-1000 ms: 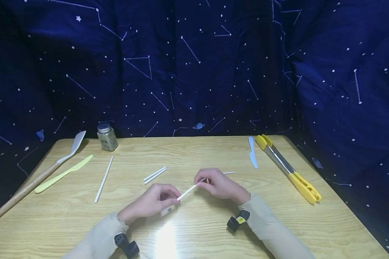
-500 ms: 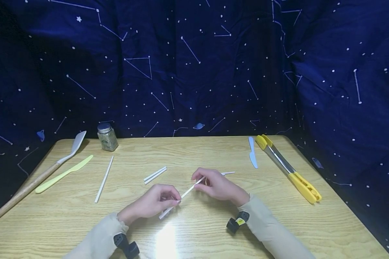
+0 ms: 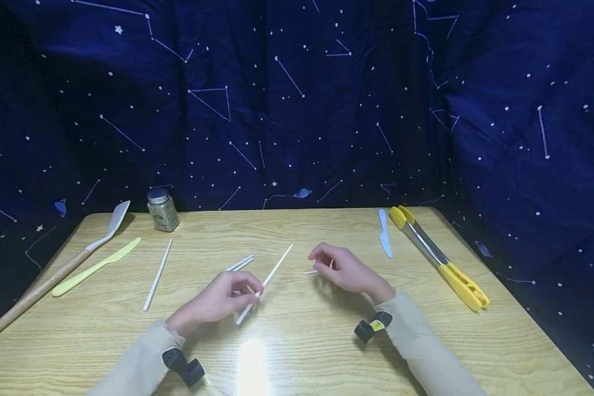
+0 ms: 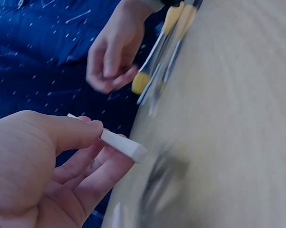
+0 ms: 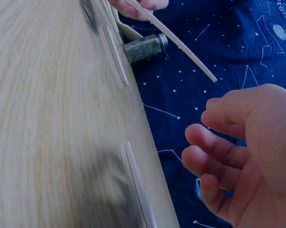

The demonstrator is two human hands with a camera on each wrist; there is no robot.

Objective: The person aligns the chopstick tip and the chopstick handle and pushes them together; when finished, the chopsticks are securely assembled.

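Between thumb and fingers, my left hand (image 3: pixel 225 297) pinches a white chopstick (image 3: pixel 278 265). The chopstick slants above the table, thin tip pointing away to the right; its thick square end (image 4: pixel 134 150) juts past the fingers in the left wrist view. My right hand (image 3: pixel 344 269) hovers with loosely bent fingers and nothing between them. Beneath it another white chopstick (image 5: pixel 138 183) lies on the table, partly hidden by the hand in the head view. Behind my left hand lie two white chopsticks (image 3: pixel 242 262) side by side, partly covered.
A single chopstick (image 3: pixel 157 275), a yellow-green spreader knife (image 3: pixel 96 268) and a wooden-handled spatula (image 3: pixel 64 270) lie at left. A lidded jar (image 3: pixel 163 210) stands at the back. Yellow tongs (image 3: pixel 438 258) and a blue knife (image 3: pixel 384 234) are at right.
My right hand has let go of the chopstick and moved right and slightly away. My left hand has shifted left with the chopstick, which now shows its whole tip.
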